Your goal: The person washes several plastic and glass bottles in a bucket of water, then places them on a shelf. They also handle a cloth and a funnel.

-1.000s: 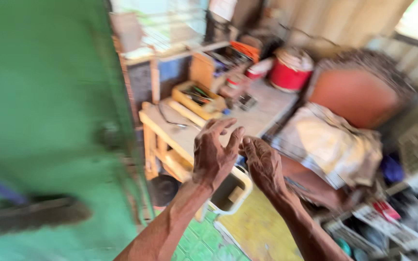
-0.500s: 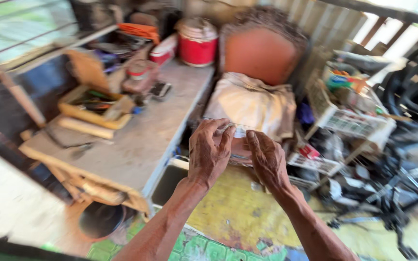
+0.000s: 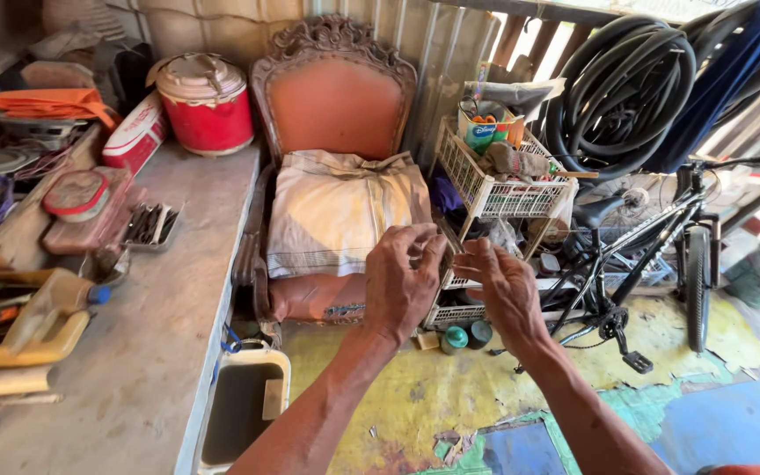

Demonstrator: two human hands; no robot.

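We are facing an ornate orange-backed armchair at twelve o'clock, a folded pale cloth lying on its seat. Our left hand and right hand are meeting fingertip to fingertip at centre — whether they are pinching anything, we cannot tell — before a white wire rack at one o'clock.
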